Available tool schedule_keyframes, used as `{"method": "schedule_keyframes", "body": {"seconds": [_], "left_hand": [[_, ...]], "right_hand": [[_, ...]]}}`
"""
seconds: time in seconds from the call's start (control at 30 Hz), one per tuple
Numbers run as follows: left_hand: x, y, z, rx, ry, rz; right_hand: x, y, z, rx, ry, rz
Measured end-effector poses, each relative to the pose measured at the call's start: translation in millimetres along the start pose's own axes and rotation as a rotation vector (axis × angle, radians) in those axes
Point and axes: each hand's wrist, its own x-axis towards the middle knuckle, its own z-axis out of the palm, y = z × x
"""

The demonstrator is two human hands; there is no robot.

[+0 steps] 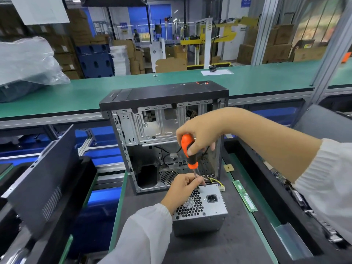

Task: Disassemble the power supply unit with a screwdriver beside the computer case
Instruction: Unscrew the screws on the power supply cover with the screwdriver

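Observation:
A silver power supply unit (206, 212) with a honeycomb fan grille and a black socket stands on the dark mat in front of the open computer case (163, 119). Its yellow and black cables (215, 181) trail toward the case. My right hand (202, 134) grips the orange and black handle of a screwdriver (190, 155), held upright over the unit's far top edge. My left hand (182, 189) rests on the unit's top left corner and pinches the screwdriver's metal shaft near the tip. The tip itself is hidden behind my fingers.
A green memory stick (244, 196) lies right of the unit on the mat's green edge. A dark case side panel (43, 178) leans at the left. Circuit boards (297, 197) fill the bin at the right. A plastic-wrapped bundle (24, 61) sits on the green conveyor (133, 86) behind.

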Motion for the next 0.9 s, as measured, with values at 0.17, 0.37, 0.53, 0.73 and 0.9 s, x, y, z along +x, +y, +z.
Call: {"method": "schedule_keyframes", "body": {"seconds": [0.17,0.37,0.53,0.73,0.9], "left_hand": [[1,2,-1,-0.011,-0.013,-0.011],[3,5,-29,0.218,-0.056,0.007],[1,11,-22,0.411,-0.069,0.05],[0,10,-17,0.45,-0.002,0.046],[-3,8,-15,0.588,0.02,0.082]], "right_hand": [[19,8,36,-0.141,0.417,-0.014],[18,32,58,0.248,0.668,-0.002],[7,43,69,0.323,0.793,-0.018],[-3,48,72,0.335,0.844,-0.007],[-12,47,71,0.377,0.926,-0.042]]}}
